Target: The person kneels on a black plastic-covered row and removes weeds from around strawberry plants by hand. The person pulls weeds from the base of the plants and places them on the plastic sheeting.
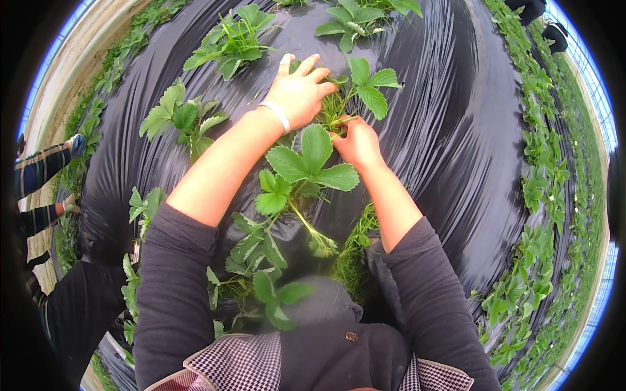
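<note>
Strawberry plants grow through black plastic mulch film (440,122) in front of me. My left hand (297,93), with a white band (277,115) on its wrist, lies palm down over a strawberry plant (374,85), fingers spread across its leaves and stems. Low at the same plant, a tuft of thin grass (331,108) grows between my hands. My right hand (358,141) has thumb and fingers curled together around grass blades at the tuft's near side. A larger strawberry plant (313,163) stands just below both hands, toward me.
More strawberry plants (185,117) line the bed's left side. Pulled grass (359,249) is heaped by my knee. Another person's sleeved arm (41,168) reaches in at far left. A planted row (545,185) runs along the right, with dark-clad figures (555,36) at its far end.
</note>
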`<action>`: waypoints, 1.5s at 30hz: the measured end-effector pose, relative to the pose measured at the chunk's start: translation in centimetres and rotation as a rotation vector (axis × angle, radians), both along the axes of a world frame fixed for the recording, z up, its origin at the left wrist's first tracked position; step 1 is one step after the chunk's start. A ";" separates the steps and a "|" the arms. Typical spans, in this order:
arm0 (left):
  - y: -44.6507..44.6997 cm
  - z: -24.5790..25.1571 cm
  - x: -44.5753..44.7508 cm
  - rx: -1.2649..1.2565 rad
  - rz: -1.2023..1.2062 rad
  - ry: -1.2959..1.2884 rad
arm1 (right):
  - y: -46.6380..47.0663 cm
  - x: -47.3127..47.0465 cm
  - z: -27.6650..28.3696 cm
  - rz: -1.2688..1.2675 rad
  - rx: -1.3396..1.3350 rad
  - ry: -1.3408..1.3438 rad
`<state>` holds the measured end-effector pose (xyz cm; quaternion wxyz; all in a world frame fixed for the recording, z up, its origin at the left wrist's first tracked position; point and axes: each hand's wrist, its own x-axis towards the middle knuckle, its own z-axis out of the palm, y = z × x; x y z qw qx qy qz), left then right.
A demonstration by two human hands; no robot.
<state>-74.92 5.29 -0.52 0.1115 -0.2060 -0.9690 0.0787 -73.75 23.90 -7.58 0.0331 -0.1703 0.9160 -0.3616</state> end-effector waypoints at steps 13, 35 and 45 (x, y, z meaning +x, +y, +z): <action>-3.3 -0.9 2.2 0.272 0.080 0.071 | 1.4 -0.6 0.3 0.135 0.031 0.041; -1.3 0.4 5.9 0.730 -0.091 -0.140 | 1.7 -0.9 2.6 0.254 0.417 0.051; -2.3 -1.0 4.8 0.708 0.223 -0.434 | 2.8 1.7 0.3 0.017 -0.103 -0.031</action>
